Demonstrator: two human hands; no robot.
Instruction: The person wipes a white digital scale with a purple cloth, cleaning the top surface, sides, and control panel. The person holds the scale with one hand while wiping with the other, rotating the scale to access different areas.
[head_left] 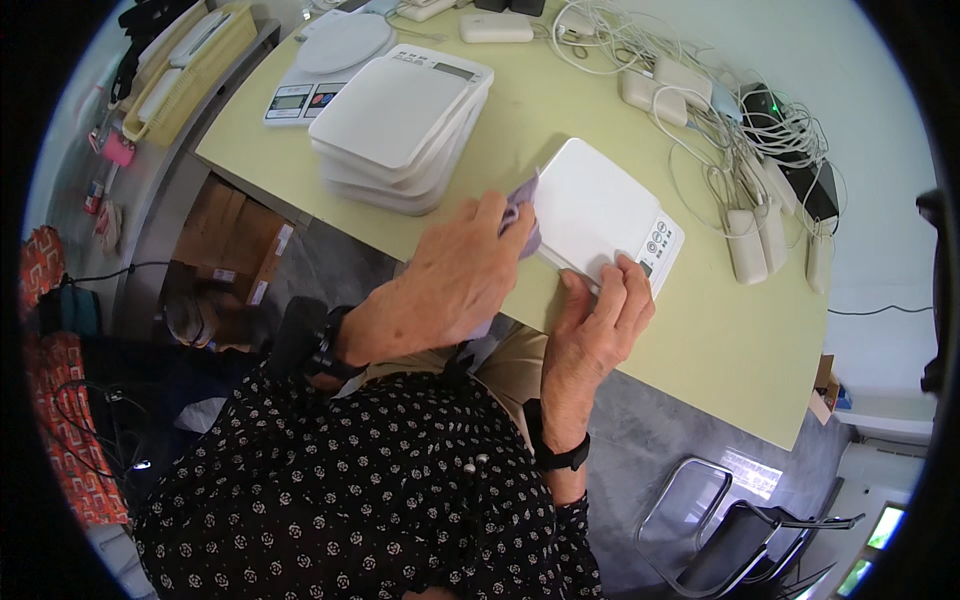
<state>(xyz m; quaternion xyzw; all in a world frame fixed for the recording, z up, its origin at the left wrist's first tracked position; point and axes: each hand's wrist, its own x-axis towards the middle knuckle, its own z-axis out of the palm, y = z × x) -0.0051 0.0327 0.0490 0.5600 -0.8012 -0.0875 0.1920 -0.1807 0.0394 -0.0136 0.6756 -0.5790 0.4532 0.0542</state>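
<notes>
Left hand (455,270) gripping purple cloth (526,220) at left end of kitchen scale (598,205); long axis slanting near-right; right hand (603,325), fingers parted, touching opposite end.

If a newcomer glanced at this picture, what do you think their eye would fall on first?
Probably the white scale on the yellow-green table, with the right hand at its near edge and a purplish cloth in the left hand by its left side. Next, perhaps, the stacked white scales further left and tangled white cables at far right.
</notes>
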